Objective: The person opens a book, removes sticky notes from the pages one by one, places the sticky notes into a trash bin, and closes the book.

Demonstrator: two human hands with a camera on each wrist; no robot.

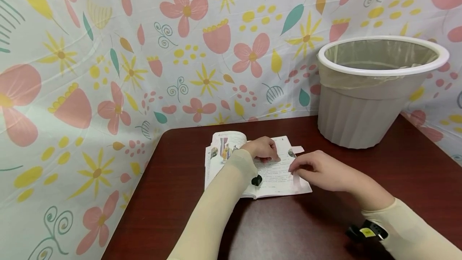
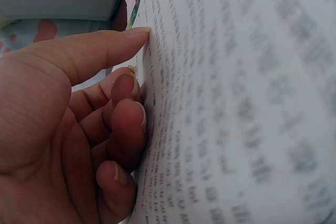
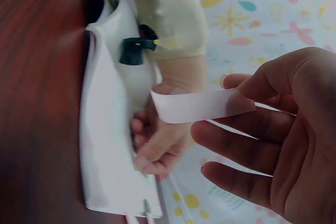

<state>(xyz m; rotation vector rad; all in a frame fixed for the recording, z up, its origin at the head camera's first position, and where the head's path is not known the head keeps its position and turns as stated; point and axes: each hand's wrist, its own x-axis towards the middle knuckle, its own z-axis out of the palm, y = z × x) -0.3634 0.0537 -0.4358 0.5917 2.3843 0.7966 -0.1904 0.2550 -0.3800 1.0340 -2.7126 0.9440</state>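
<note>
Book (image 1: 276, 176), one, lying open on a dark table (image 1: 173, 165), printed pages up. Left hand (image 1: 263, 148): on the book's right page, fingers loosely bent and touching the paper, gripping nothing that shows. Right hand (image 1: 326, 169): just off the book's right edge, thumb and forefinger pinching a pale paper strip (image 3: 202, 107), other fingers spread. Done, by appearance: book opened, a pink tab (image 1: 298, 149) jutting from its right side, strip held free. Left, presumably: settling the strip (whether for fixing or discarding, the views cannot tell). Margins: table's far edge close behind the book; bin (image 1: 357, 111) beyond its far right corner, well apart; bare tabletop on its near side, the roomiest stretch.
</note>
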